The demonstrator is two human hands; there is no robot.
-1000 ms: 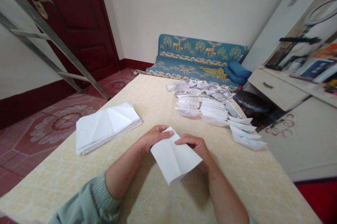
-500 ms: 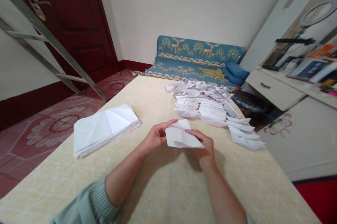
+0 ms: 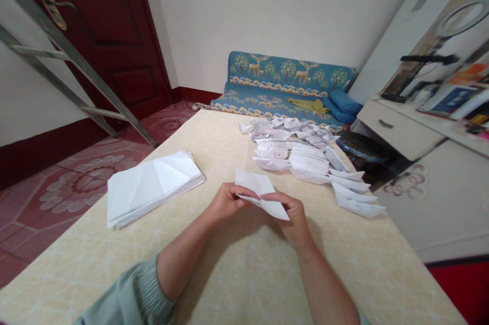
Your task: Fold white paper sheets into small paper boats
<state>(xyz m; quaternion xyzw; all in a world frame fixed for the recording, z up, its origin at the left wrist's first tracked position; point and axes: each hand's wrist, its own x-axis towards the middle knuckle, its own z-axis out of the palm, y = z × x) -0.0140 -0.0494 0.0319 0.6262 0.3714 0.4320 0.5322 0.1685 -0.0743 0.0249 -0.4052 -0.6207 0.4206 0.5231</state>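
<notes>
Both my hands hold a folded sheet of white paper [image 3: 256, 186] above the middle of the cream table [image 3: 237, 274]. My left hand [image 3: 225, 205] pinches the sheet's left side, and my right hand [image 3: 287, 211] grips its lower right part. The sheet is bent, with one corner rising above my fingers. To the left lies a stack of creased white paper sheets [image 3: 151, 186]. Beyond my hands, a heap of folded paper boats [image 3: 294, 157] covers the far right of the table, some made from printed paper.
An aluminium ladder [image 3: 72, 62] leans near a dark red door [image 3: 95, 34] at the left. Past the table stand a blue patterned sofa cushion [image 3: 282, 96] and a dark round stool [image 3: 361, 146]. A white drawer unit [image 3: 399, 129] stands to the right.
The sheet has turned from a flatter fold into a bent shape pinched between my hands. My hands have drawn closer together, and the view has shifted only slightly.
</notes>
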